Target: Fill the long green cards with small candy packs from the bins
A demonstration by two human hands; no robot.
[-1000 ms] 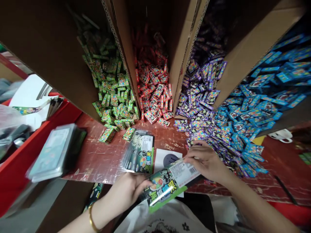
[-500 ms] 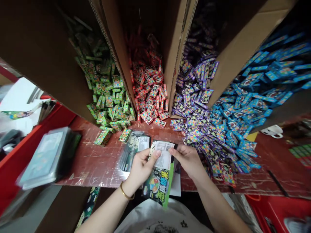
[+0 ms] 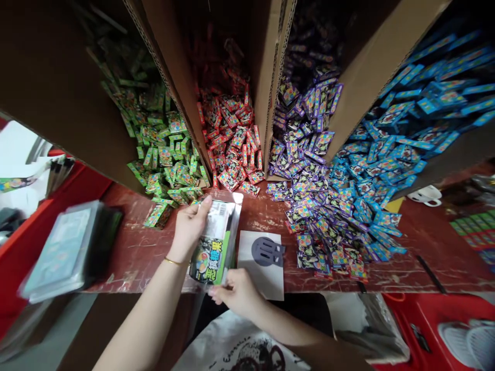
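The printed packs are between both hands near the front edge of the tabletop, just left of a white sheet; whether they rest flat or are slightly lifted is hard to tell. The left hand grips the upper end, thumb on the top face, its other fingers mostly hidden; the right hand pinches the lower right corner between thumb and forefinger. Handling them well probably means guiding both ends evenly, so that the clear film jutting out at the top right lines up without creasing. Glossy film likely slips easily, so a light, steady pinch suits it better than a hard squeeze
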